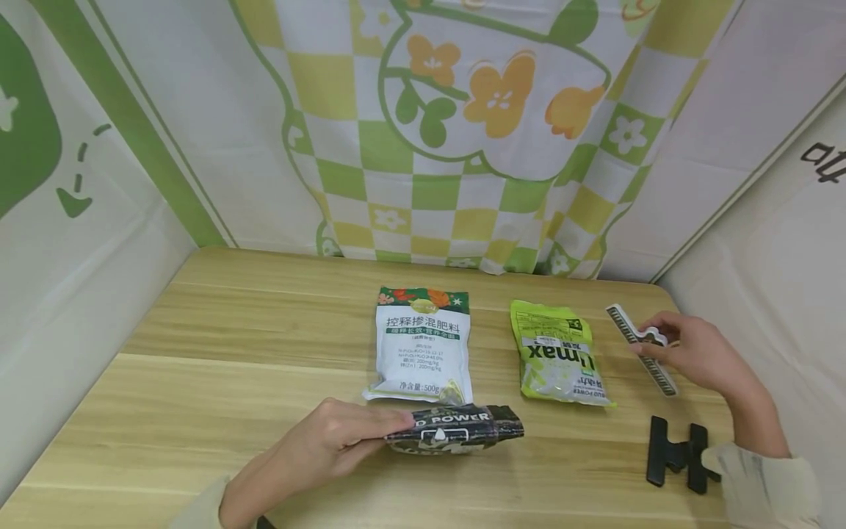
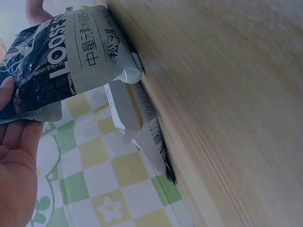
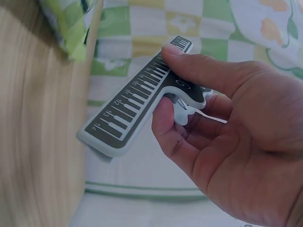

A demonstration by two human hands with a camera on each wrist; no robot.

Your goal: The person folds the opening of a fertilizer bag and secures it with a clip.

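Observation:
My left hand (image 1: 337, 433) pinches the upper edge of a dark pouch (image 1: 456, 430) near the table's front; in the left wrist view the pouch (image 2: 61, 61) shows white "LOOSE-SO…" lettering and a pale lower part. On the right, my right hand (image 1: 694, 349) grips a long clip with a piano-key pattern (image 1: 661, 378). In the right wrist view, thumb and fingers hold this clip (image 3: 128, 106) by its handle, its long bar slanting away from the palm. A green "Umax" pouch (image 1: 558, 353) lies to the left of the right hand. A white fertilizer pouch (image 1: 423, 345) lies just beyond the dark pouch.
A black clip (image 1: 677, 452) rests on the wooden table (image 1: 218, 367) at the right, close to the right sleeve (image 1: 767, 477). A checked, flowered curtain (image 1: 403, 191) hangs behind the table's back edge. White fabric walls stand at both sides.

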